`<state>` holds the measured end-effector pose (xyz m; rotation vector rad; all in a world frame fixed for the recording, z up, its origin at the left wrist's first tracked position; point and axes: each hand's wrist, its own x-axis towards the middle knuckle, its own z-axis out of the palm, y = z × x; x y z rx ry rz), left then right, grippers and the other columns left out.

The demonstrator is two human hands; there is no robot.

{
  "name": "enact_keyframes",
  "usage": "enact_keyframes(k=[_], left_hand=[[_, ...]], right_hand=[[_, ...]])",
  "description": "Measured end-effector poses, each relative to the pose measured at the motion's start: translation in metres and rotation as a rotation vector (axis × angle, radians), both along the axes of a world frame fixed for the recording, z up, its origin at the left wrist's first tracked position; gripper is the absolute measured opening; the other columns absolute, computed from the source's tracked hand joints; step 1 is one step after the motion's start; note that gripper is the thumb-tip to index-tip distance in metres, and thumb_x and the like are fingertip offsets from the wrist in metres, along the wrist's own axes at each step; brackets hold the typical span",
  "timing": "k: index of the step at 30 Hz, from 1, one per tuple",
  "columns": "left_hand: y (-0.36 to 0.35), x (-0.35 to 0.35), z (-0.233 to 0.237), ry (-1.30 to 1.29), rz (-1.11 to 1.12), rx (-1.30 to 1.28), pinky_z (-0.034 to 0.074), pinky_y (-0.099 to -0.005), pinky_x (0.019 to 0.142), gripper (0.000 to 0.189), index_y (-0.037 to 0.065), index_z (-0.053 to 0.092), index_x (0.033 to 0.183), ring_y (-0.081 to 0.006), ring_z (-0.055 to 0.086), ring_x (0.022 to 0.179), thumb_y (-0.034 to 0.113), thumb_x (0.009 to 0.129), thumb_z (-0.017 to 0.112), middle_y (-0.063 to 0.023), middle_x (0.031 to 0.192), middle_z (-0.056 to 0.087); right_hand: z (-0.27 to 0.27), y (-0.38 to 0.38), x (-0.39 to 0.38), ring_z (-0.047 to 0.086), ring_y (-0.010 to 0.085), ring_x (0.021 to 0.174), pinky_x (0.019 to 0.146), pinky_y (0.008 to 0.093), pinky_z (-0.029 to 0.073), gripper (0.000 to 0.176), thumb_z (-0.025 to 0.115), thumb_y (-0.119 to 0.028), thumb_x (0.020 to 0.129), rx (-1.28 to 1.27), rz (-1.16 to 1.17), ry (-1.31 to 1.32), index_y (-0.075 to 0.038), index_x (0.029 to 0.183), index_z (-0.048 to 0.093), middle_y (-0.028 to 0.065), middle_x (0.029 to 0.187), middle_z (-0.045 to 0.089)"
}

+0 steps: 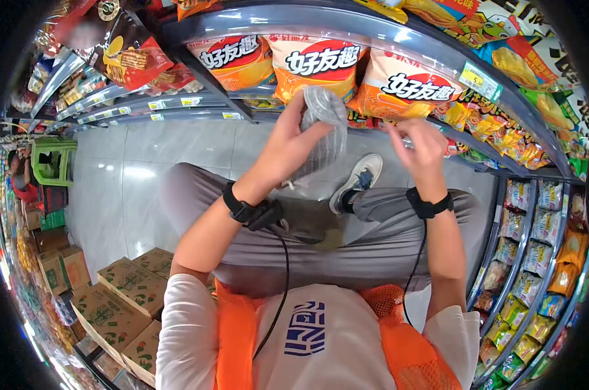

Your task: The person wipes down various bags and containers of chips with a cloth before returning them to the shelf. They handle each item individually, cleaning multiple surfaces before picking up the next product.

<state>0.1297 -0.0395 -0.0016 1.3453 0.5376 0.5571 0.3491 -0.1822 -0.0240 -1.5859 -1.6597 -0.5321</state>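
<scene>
My left hand point(285, 146) is closed around a bunched grey striped cloth point(328, 127), which hangs down from my fingers in front of the shelf. Just above it stands an orange-and-white chip bag point(317, 62). My right hand point(423, 148) is raised by the lower edge of another such chip bag point(405, 84). Its fingers are curled in toward the thumb, and anything between them is too small or hidden to make out. Both wrists wear black straps point(431, 205) with thin cables.
A price tag point(480, 78) sits on the curved shelf edge above the bags. Small snack packs point(493, 127) fill the shelf below. More packs line a rack point(525, 260) at right. Cardboard boxes point(112, 312) and a green stool point(52, 159) stand at left, near another person point(23, 179).
</scene>
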Motion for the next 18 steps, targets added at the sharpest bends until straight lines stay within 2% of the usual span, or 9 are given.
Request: enact_keyframes(k=[3,4,6,7,8,11,14,17,18], left_hand=[[-0.010,-0.004,-0.001,0.011,-0.078,-0.025,0.042,-0.0297,0.099,0.048,-0.001,0.045,0.132,-0.0139,0.052,0.114,0.003,0.088,0.062,-0.0080,0.122,0.058],[-0.013,-0.005,-0.004,-0.011,-0.107,-0.046,0.042,-0.0297,0.099,0.049,0.000,0.045,0.134,-0.0138,0.052,0.115,0.002,0.088,0.062,-0.0070,0.124,0.057],[-0.021,-0.008,-0.012,-0.054,-0.165,-0.093,0.042,-0.0297,0.100,0.052,0.001,0.044,0.137,-0.0135,0.053,0.116,0.001,0.088,0.062,-0.0049,0.126,0.057],[-0.025,-0.010,-0.013,-0.050,-0.184,-0.091,0.042,-0.0298,0.100,0.053,0.001,0.044,0.138,-0.0135,0.052,0.116,0.001,0.088,0.062,-0.0048,0.127,0.056],[-0.028,-0.011,-0.014,-0.042,-0.210,-0.085,0.042,-0.0299,0.100,0.053,0.001,0.044,0.138,-0.0134,0.052,0.116,0.001,0.088,0.062,-0.0047,0.127,0.056],[-0.030,-0.018,-0.018,0.022,-0.275,0.012,0.040,-0.0297,0.101,0.055,0.002,0.042,0.139,-0.0133,0.051,0.117,0.002,0.089,0.063,-0.0051,0.127,0.055],[-0.036,-0.021,-0.007,0.052,-0.314,-0.091,0.040,-0.0286,0.100,0.054,0.001,0.041,0.138,-0.0124,0.051,0.114,0.003,0.089,0.064,-0.0060,0.124,0.055],[-0.028,-0.027,0.007,0.090,-0.404,-0.100,0.042,-0.0294,0.100,0.054,0.001,0.040,0.140,-0.0127,0.051,0.117,0.005,0.091,0.063,-0.0066,0.128,0.054],[-0.026,-0.031,0.011,0.064,-0.357,-0.220,0.042,-0.0304,0.101,0.053,0.002,0.040,0.140,-0.0137,0.051,0.118,0.009,0.093,0.062,-0.0068,0.129,0.054]], right_hand=[[-0.006,0.003,-0.006,0.062,0.0220,0.058,0.053,0.0337,0.049,0.018,0.080,-0.013,0.075,-0.146,0.039,-0.043,-0.008,0.077,0.063,0.0039,0.066,0.062],[-0.013,0.005,-0.004,0.063,0.0235,0.058,0.053,0.0348,0.050,0.017,0.076,-0.017,0.079,-0.213,0.060,-0.054,-0.010,0.092,0.068,0.0039,0.069,0.064],[-0.017,0.008,-0.014,0.064,0.0242,0.060,0.054,0.0353,0.051,0.027,0.074,-0.019,0.081,-0.359,0.045,-0.061,-0.011,0.106,0.067,0.0050,0.072,0.066],[-0.019,0.009,-0.018,0.065,0.0246,0.061,0.054,0.0355,0.052,0.033,0.072,-0.020,0.082,-0.430,0.035,-0.062,-0.011,0.113,0.067,0.0055,0.073,0.066],[-0.026,0.010,-0.018,0.066,0.0263,0.063,0.056,0.0372,0.053,0.046,0.070,-0.022,0.084,-0.529,0.014,-0.075,-0.013,0.127,0.061,0.0070,0.077,0.068],[-0.036,0.021,-0.015,0.066,0.0266,0.063,0.056,0.0390,0.053,0.038,0.070,-0.022,0.084,-0.389,0.021,-0.065,-0.011,0.119,0.065,0.0071,0.077,0.068],[-0.028,0.019,-0.010,0.067,0.0253,0.066,0.057,0.0367,0.052,0.025,0.071,-0.020,0.082,-0.533,0.125,-0.005,-0.012,0.106,0.071,0.0070,0.081,0.070],[0.002,0.007,-0.006,0.067,0.0245,0.065,0.056,0.0326,0.053,0.010,0.071,-0.018,0.083,-0.567,0.184,0.140,-0.010,0.089,0.072,0.0076,0.078,0.070],[0.010,0.001,-0.004,0.066,0.0199,0.060,0.054,0.0290,0.052,0.010,0.069,-0.014,0.086,-0.518,0.183,0.291,-0.005,0.083,0.071,0.0070,0.071,0.069]])
